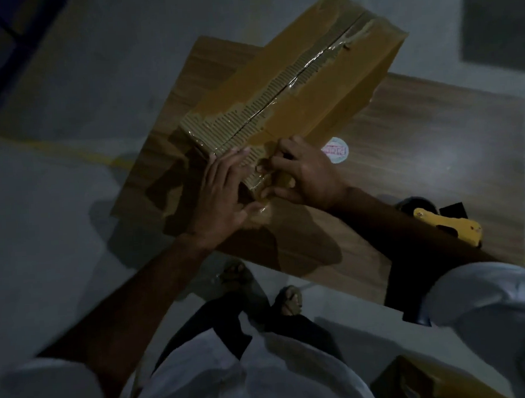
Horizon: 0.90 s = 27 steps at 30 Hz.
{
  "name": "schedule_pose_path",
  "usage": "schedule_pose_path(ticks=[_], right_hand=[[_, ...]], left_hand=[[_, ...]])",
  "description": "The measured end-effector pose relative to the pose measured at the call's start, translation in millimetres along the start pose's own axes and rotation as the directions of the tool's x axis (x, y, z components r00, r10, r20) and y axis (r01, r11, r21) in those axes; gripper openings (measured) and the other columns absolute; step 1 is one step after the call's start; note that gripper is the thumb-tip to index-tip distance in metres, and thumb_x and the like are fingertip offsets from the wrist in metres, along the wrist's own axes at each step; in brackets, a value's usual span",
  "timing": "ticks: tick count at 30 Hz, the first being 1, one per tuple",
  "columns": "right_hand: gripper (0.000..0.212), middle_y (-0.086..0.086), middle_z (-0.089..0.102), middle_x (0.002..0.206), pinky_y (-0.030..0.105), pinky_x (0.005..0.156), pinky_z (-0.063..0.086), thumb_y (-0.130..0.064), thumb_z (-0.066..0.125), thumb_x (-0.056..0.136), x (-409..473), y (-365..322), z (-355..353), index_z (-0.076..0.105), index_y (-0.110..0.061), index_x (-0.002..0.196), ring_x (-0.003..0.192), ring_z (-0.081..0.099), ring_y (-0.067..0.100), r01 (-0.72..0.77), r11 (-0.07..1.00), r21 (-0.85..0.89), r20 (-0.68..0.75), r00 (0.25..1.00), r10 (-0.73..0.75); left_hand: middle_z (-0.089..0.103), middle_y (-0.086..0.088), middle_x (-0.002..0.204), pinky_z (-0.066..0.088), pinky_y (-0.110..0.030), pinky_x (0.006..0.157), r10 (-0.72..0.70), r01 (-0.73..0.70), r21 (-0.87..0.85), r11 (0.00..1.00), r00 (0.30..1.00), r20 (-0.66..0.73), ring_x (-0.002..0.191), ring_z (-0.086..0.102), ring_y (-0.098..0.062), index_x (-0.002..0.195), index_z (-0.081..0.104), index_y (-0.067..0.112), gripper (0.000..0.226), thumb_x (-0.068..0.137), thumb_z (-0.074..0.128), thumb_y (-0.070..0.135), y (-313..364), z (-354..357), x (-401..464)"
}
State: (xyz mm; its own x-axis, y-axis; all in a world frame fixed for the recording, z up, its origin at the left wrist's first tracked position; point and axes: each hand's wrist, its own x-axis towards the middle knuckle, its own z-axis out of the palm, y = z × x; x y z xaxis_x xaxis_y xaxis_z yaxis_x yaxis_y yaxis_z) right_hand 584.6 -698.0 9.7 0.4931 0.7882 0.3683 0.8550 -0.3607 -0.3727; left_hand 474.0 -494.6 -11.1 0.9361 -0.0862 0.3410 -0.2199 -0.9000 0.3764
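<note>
Two hands worked at the near end of a long cardboard box (319, 83), which lay diagonally across the wooden table (435, 147). We found the left hand (221, 188) spread flat, fingers straight, pressing on the torn top face at that end. The right hand (310, 173) had its fingers curled onto the same end and gripped the box at its edge. The two hands were just beside each other.

A glossy strip of tape (283, 88) ran along the centre seam towards the far end, over torn, ribbed cardboard. The box's near end stood close to the table's near edge. In this view its far end reached past the table's far edge, though we could not tell whether it truly overhung.

Open room lay to the right of the box, where the bare table top carried only a round sticker (334, 151), near the right hand. A yellow tape dispenser (451, 227) sat at the near right part of the table, just behind the right forearm and partly hidden by it. The grey floor (58, 209) to the left bore a yellow line (79, 153). A second carton (422, 379) showed at the lower right, dim and partly cut off.
</note>
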Motion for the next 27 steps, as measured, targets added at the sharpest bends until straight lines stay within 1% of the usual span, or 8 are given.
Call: schedule_pose_path(ticks=[3,7,13,16,19,23,26,27], right_hand=[[0.045,0.015,0.062,0.097,0.038,0.063,0.047,-0.049,0.078,0.087,8,2,-2,0.075,-0.006,0.100,0.084,0.056,0.031,0.034,0.999,0.012,-0.015,0.999,-0.034],[0.048,0.020,0.062,0.097,0.040,0.067,0.046,-0.046,0.088,0.081,1,-4,6,0.076,-0.004,0.101,0.083,0.056,0.036,-0.017,0.999,-0.045,-0.070,0.997,0.014],[0.055,0.013,0.059,0.098,0.040,0.072,0.041,-0.059,0.085,0.078,-20,-15,5,0.072,-0.008,0.095,0.086,0.050,0.029,-0.144,0.989,0.021,-0.195,0.970,0.145],[0.049,0.013,0.058,0.099,0.040,0.072,0.040,-0.054,0.084,0.080,-33,-21,12,0.071,-0.010,0.096,0.087,0.050,0.027,-0.227,0.974,-0.023,-0.267,0.940,0.213],[0.048,0.014,0.057,0.105,0.037,0.073,0.040,-0.045,0.089,0.078,-43,-38,25,0.071,-0.009,0.105,0.091,0.051,0.026,-0.373,0.928,-0.007,-0.263,0.896,0.358],[0.057,0.012,0.056,0.112,0.045,0.077,0.050,-0.041,0.091,0.074,-44,-53,27,0.068,-0.013,0.118,0.100,0.053,0.028,-0.517,0.851,0.092,-0.172,0.834,0.525],[0.058,0.007,0.056,0.106,0.036,0.072,0.046,-0.060,0.084,0.076,-31,-53,16,0.069,-0.016,0.110,0.094,0.053,0.022,-0.536,0.835,0.122,-0.195,0.812,0.550],[0.058,0.007,0.055,0.106,0.034,0.070,0.045,-0.060,0.084,0.075,-27,-54,15,0.068,-0.016,0.109,0.092,0.052,0.021,-0.544,0.834,0.097,-0.190,0.812,0.552]], left_hand=[[0.052,-0.012,0.150,0.041,-0.059,0.112,0.077,-0.077,0.001,0.997,0.995,0.056,0.139,0.047,-0.035,0.128,0.063,0.007,0.069,0.071,0.094,0.030,-14,-14,7],[0.062,-0.013,0.138,0.053,-0.053,0.093,0.129,-0.132,0.053,0.990,0.990,0.062,0.115,0.060,-0.040,0.120,0.071,0.006,0.070,0.061,0.099,0.029,-18,-19,17],[0.063,-0.010,0.135,0.049,-0.043,0.089,0.128,-0.134,0.112,0.985,0.990,0.061,0.111,0.052,-0.029,0.122,0.069,0.013,0.059,0.069,0.091,0.029,5,-11,13],[0.060,-0.010,0.136,0.045,-0.038,0.093,0.078,-0.085,0.059,0.995,0.990,0.115,0.112,0.054,-0.033,0.127,0.068,0.012,0.066,0.069,0.092,0.032,16,-10,17],[0.059,-0.005,0.139,0.039,-0.030,0.096,0.187,-0.174,-0.082,0.981,0.964,0.191,0.117,0.049,-0.024,0.129,0.068,0.015,0.062,0.077,0.088,0.042,-1,-29,24],[0.063,-0.005,0.130,0.051,-0.040,0.097,0.277,-0.223,-0.219,0.950,0.926,0.257,0.118,0.058,-0.023,0.116,0.076,0.014,0.032,0.088,0.082,0.028,-25,-53,49],[0.061,-0.007,0.118,0.053,-0.044,0.093,0.285,-0.220,-0.245,0.944,0.918,0.275,0.113,0.059,-0.023,0.109,0.076,0.012,0.031,0.082,0.087,0.025,-27,-54,61],[0.060,-0.008,0.117,0.053,-0.045,0.093,0.285,-0.213,-0.258,0.942,0.916,0.284,0.113,0.058,-0.023,0.109,0.076,0.012,0.034,0.079,0.089,0.021,-28,-53,63]])
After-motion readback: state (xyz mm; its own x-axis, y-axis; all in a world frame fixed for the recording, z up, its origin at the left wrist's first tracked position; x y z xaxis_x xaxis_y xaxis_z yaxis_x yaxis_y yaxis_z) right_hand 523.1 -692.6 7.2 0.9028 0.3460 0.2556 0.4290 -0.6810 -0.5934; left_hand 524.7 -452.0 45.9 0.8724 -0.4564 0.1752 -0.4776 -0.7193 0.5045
